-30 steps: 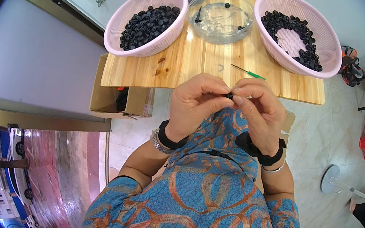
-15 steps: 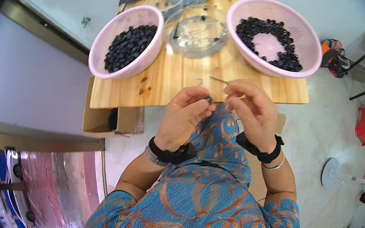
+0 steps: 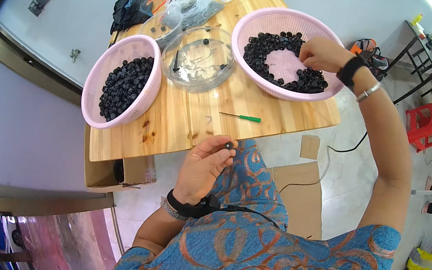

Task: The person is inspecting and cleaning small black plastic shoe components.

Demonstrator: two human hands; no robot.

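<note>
Fingers (image 3: 223, 152) of the left hand (image 3: 201, 167) pinch a small black cap (image 3: 229, 145) near the desk (image 3: 196, 121) edge. Right hand (image 3: 321, 53) digs, fingers curled, into the right pink basket (image 3: 253, 24); picking looks underway, then pairing.

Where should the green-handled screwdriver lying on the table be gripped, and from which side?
Probably by the green handle at the right end of the screwdriver, coming from above. It lies flat on the table in open space between the baskets and the near edge. The handle is the thicker part; the thin shaft leaves little for fingers to pinch.
</note>
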